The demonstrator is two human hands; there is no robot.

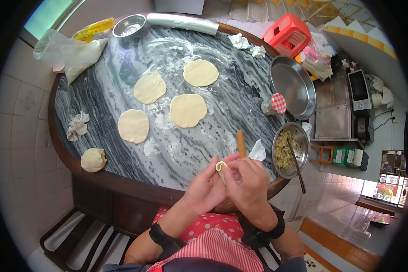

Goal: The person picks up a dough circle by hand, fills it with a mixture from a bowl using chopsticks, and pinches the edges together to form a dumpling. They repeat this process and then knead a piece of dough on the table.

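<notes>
Between my two hands, over the table's front edge, is a piece of folded dough (221,166), its upper edge curled over. My left hand (206,188) cradles it from the left, with the thumb against its side. The fingertips of my right hand (251,183) pinch the same dough from the right. Its lower part is hidden by the hands. Just beyond the right hand lies a wooden rolling pin (241,141), partly covered. To the right, a steel bowl (305,156) holds chopped filling (283,152) and a pair of chopsticks (296,164).
Several flat dough rounds, including one round (188,110), lie on the floured marble table (240,90). A dough lump (94,160) sits at left. A steel pan (299,86), lidded jar (276,104), small bowl (129,26) and flour bag (84,56) stand around the rim.
</notes>
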